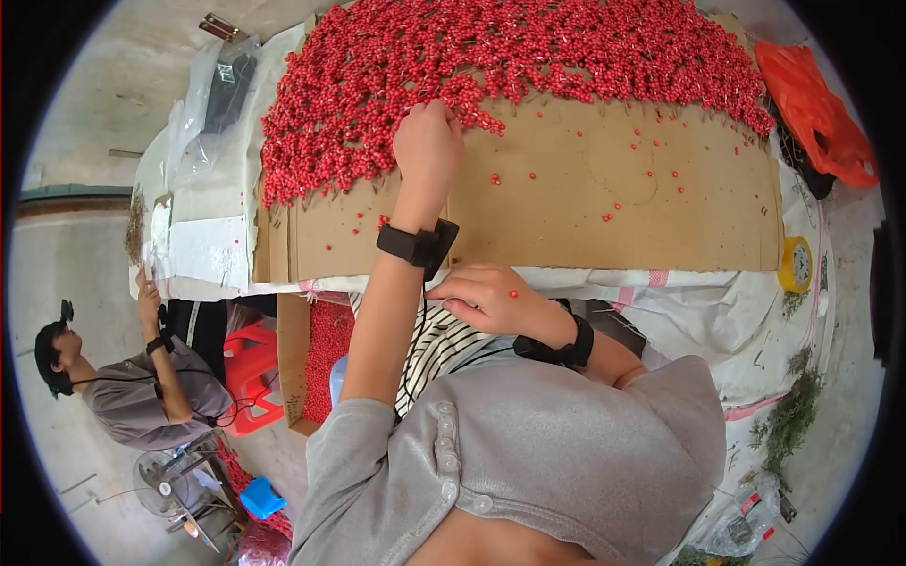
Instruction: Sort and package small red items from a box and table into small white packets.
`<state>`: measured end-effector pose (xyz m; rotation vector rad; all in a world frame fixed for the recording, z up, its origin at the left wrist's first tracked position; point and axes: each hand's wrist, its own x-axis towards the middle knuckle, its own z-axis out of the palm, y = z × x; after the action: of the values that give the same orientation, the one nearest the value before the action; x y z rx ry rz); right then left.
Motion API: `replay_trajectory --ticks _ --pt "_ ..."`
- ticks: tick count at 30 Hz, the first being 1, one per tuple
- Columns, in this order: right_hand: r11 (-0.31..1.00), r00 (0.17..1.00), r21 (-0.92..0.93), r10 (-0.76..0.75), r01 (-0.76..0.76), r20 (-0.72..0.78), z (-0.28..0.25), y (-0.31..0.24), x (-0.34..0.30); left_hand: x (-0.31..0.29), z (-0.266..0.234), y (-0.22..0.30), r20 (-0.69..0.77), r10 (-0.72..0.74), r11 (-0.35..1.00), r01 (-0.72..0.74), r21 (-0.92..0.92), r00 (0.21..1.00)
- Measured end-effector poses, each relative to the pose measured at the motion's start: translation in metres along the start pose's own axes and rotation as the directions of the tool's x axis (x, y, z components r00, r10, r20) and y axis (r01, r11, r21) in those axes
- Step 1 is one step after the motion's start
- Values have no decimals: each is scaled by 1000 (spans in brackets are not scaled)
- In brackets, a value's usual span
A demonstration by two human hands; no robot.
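My left hand [429, 143] reaches over the cardboard sheet [566, 222] to the near edge of a thick layer of red berry sprigs [528, 47]. Its fingers are closed and curl down among the berries; what they hold is hidden. Close to my body, at the cardboard's near edge, my right hand [486, 297] points left with fingers stretched out and thumb apart, open. One red berry [513, 293] shows on the back of that hand. Black bands with small devices circle both wrists. Several loose berries lie scattered on the bare cardboard.
Yellow tape [796, 264] and a red plastic bag [816, 113] lie at the right. A clear bag with a dark item [226, 90] is at the left. Below stand a berry-filled box [326, 354] and a red stool [253, 377]. Another person [142, 396] works at far left.
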<state>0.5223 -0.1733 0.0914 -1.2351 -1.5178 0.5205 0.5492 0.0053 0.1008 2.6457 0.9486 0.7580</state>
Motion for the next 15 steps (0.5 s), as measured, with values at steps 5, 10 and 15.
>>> replay_trajectory --ticks 5,10,15 --pt "999 999 7 34 -34 -22 -18 9 -9 8 15 -3 39 51 995 -54 83 998" --pt "995 994 11 96 -95 -56 -24 18 -14 12 22 -5 77 21 991 -31 128 997" --pt "994 992 27 108 -107 -58 -23 20 -13 13 21 -6 153 -3 996 -10 86 988"
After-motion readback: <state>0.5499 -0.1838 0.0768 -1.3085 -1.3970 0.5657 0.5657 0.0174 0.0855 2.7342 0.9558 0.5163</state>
